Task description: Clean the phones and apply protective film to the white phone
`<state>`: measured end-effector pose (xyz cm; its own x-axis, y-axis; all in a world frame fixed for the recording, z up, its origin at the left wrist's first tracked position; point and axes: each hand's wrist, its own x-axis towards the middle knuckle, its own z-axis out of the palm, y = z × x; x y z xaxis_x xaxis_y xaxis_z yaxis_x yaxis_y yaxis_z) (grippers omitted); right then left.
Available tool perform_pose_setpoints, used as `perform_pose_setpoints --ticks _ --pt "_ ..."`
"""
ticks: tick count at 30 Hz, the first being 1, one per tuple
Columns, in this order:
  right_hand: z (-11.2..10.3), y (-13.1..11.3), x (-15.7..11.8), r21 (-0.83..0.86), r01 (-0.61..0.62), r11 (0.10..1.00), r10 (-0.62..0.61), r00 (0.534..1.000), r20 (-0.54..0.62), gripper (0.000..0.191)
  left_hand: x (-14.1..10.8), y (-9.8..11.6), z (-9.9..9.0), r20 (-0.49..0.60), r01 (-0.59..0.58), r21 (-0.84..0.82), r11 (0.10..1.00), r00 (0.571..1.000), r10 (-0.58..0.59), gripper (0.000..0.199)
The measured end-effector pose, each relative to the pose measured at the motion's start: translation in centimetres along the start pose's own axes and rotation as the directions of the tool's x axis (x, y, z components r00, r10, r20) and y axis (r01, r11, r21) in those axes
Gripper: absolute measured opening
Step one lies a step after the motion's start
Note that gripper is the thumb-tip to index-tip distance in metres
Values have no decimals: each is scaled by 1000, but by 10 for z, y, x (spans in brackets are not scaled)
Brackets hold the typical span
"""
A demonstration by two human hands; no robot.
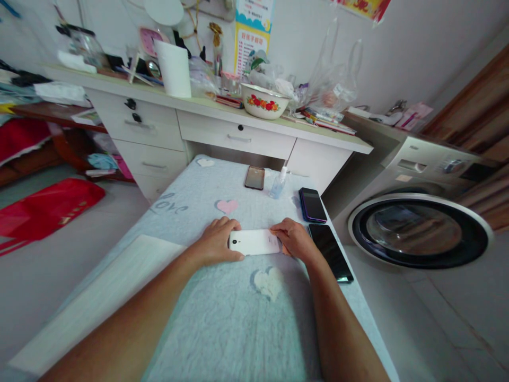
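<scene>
A white smartphone [255, 242] lies back side up across the cloth-covered table, its camera at the left end. My left hand [218, 240] grips that left end, thumb along the near edge and fingers at the far corner. At the other end my right hand [293, 239] is closed, with fingers on the phone's right end and something orange, perhaps a cloth, partly hidden beneath them. Right beside my right wrist rests a black tablet or large phone [331, 252]. Beyond it is a dark phone with a purple edge [312, 205].
Farther back on the table [222, 318] are a phone case [254, 178] and a clear spray bottle [279, 183]. A desk with drawers [238, 139] stands behind, bearing a floral bowl [264, 102] and a white paper roll [173, 69]. A washing machine [413, 164] is at right.
</scene>
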<state>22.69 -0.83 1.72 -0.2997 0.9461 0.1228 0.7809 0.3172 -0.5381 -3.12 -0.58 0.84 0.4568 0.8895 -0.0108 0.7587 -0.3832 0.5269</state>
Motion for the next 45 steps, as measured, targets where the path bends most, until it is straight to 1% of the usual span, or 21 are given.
perform_pose_setpoints --ticks 2,4,7,10,12,14,17,19,20,22,25,27,30,32,35,39,42,45 --pt "-2 2 -2 65 -18 998 17 1000 8 19 0 1 -1 0 3 -1 1000 1000 -3 56" --pt "-3 3 -5 142 -72 987 67 997 40 17 -1 2 -2 -1 2 1 1000 1000 -2 56" --pt "-4 3 -8 251 -205 946 172 974 145 16 -1 3 -2 -4 1 2 1000 1000 -1 55" --pt "-7 1 -11 340 -330 880 243 931 273 15 0 2 -1 -5 -2 3 1000 1000 2 56" --pt "-10 -1 -13 380 -371 847 243 907 344 14 0 1 0 -3 -3 1 1000 1000 3 57" --pt "-15 -3 -15 394 -381 836 218 891 399 12 0 1 0 1 -4 -6 1000 1000 4 57" --pt "-20 -5 -17 404 -394 825 192 869 456 9 0 0 0 2 -3 -10 1000 1000 3 56" --pt "-20 -4 -18 409 -394 823 180 864 471 10 0 0 0 -1 -4 -9 1000 1000 4 57" --pt "-19 -3 -18 405 -384 830 176 869 463 10 0 -1 1 -1 -6 -9 1000 1000 6 57" --pt "-16 -1 -16 372 -330 867 171 900 400 11 1 -2 2 -4 -11 -8 1000 1000 11 58" --pt "-10 -1 -12 285 -241 928 176 956 235 14 1 -3 3 -3 -14 -3 1000 1000 14 59" --pt "-5 -2 -9 222 -188 957 162 978 129 17 1 -4 3 -4 -17 -4 1000 1000 17 59" --pt "0 -2 -5 118 -80 990 81 997 -3 17 1 -4 2 -4 -22 -13 1000 1000 22 58" --pt "4 -2 -2 57 -44 997 47 997 -58 18 1 -3 2 -3 -22 -17 1000 1000 22 57" --pt "8 -1 1 -24 -36 999 34 996 -87 21 0 -3 2 -6 -25 -19 1000 1000 25 58" --pt "9 -1 4 -109 -42 993 36 998 -59 24 0 -1 1 3 -11 -19 1000 1000 11 59" --pt "7 -3 5 -134 -48 990 42 998 -50 24 0 0 0 4 -10 -14 1000 1000 10 58" --pt "4 -3 3 -131 -76 988 68 996 -65 23 0 0 0 -1 -15 -8 1000 1000 15 57"
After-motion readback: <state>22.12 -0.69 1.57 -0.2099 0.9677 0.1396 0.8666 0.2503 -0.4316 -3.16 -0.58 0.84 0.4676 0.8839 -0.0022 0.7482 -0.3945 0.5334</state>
